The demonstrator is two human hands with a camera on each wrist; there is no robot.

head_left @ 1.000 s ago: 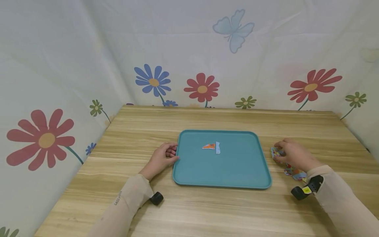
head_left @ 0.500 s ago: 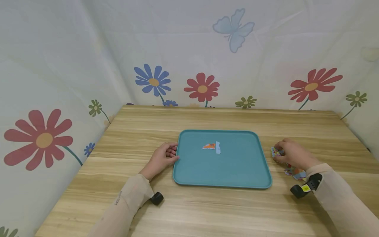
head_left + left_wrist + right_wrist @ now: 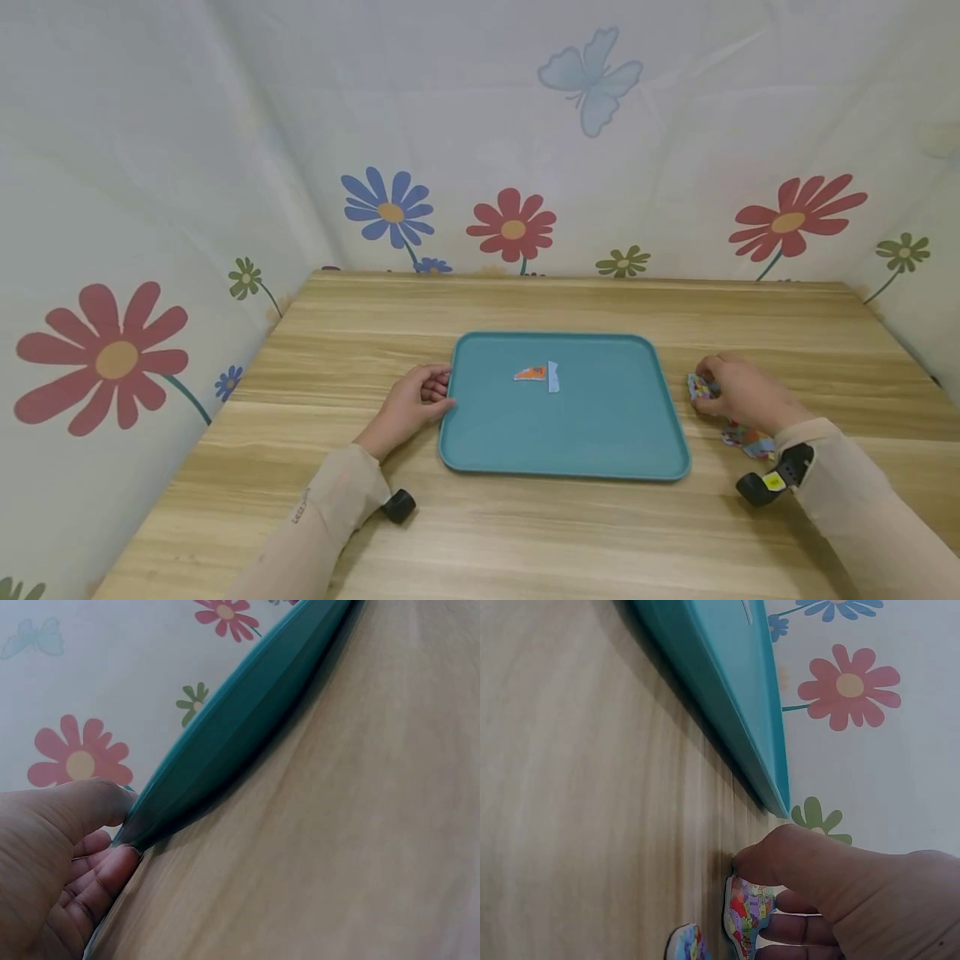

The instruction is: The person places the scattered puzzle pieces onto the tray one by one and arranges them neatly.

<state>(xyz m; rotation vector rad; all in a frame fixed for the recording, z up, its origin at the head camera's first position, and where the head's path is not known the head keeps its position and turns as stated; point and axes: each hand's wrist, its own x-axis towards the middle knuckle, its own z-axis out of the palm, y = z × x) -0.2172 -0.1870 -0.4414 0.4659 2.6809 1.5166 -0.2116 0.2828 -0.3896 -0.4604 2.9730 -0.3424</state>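
Note:
A teal tray (image 3: 562, 433) lies on the table with two flat puzzle pieces on it: an orange one (image 3: 531, 374) and a narrow pale-blue one (image 3: 553, 377), side by side. My left hand (image 3: 401, 408) holds the tray's left edge, thumb and curled fingers at the rim, as the left wrist view also shows. Right of the tray, my right hand (image 3: 750, 396) pinches a colourful map-printed puzzle piece (image 3: 746, 911) between thumb and fingers, low at the table. Part of that piece is hidden by the hand. More puzzle pieces (image 3: 750, 440) lie partly under the right wrist.
The wooden table (image 3: 525, 533) reaches back to a white cloth (image 3: 450, 100) printed with flowers and a butterfly. A black wrist camera (image 3: 759, 488) sits at the right cuff and another camera (image 3: 399, 505) at the left.

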